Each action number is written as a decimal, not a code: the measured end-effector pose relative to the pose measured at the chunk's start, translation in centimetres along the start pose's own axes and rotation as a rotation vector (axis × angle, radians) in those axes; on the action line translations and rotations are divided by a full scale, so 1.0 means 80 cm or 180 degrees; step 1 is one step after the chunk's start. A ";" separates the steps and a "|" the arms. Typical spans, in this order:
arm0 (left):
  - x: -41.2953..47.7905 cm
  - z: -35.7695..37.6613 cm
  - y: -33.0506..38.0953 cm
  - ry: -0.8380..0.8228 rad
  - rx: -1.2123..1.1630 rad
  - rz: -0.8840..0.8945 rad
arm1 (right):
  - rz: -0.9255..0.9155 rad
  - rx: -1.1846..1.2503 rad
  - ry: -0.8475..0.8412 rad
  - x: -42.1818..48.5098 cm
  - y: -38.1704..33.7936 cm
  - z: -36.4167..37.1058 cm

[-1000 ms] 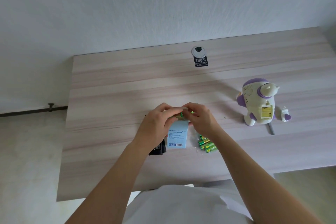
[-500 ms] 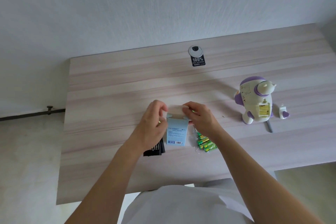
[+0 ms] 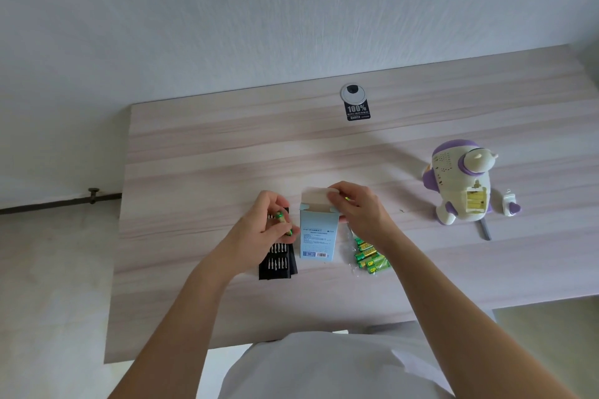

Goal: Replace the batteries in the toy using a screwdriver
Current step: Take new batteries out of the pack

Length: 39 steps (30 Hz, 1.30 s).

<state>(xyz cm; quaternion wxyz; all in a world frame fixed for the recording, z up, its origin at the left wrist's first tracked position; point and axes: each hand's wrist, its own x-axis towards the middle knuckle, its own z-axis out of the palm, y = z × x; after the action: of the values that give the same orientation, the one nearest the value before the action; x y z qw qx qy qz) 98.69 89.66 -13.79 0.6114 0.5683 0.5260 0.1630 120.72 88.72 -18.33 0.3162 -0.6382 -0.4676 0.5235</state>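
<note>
Two hands at one blue carton point(image 3: 317, 233), one toy point(image 3: 460, 181) far right.
Left hand point(image 3: 269, 232) curls round green batteries point(image 3: 280, 216), count unclear, covering part of the bit case point(image 3: 278, 264); right hand point(image 3: 359, 215) pinches the carton flap. Loose batteries point(image 3: 371, 256) lie half hidden by its wrist. Toy stands on the tabletop point(image 3: 227, 155), compartment open, screening most of one screwdriver point(image 3: 485, 231).

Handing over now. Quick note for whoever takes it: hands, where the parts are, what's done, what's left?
Left hand grips green batteries above the black bit set.
Right hand pinches the open flap of the blue box, which stands upright between the bit set and the loose GP batteries.
Toy stands far right with its compartment open. Its cover and the screwdriver lie beside it.
Done: cover off.
Left: fit batteries, refit cover, screw shut. Cannot tell whether cells sit in the compartment.
</note>
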 end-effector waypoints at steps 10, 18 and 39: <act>0.037 0.030 0.021 0.0820 0.1686 0.1438 | -0.0012 0.0138 0.0025 0.000 0.000 0.002; 0.057 0.045 -0.001 0.0871 0.2348 0.2000 | 0.0037 0.0347 0.0071 -0.001 0.002 -0.003; -0.018 0.016 -0.098 0.1250 0.1662 0.0238 | 0.0220 -0.0496 -0.0296 0.049 0.012 -0.014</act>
<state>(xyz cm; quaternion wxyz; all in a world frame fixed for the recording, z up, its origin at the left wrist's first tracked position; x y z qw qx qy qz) 96.01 85.47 -20.18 0.3255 0.6825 0.6367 0.1515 122.11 92.10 -20.34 0.2254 -0.6516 -0.4988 0.5252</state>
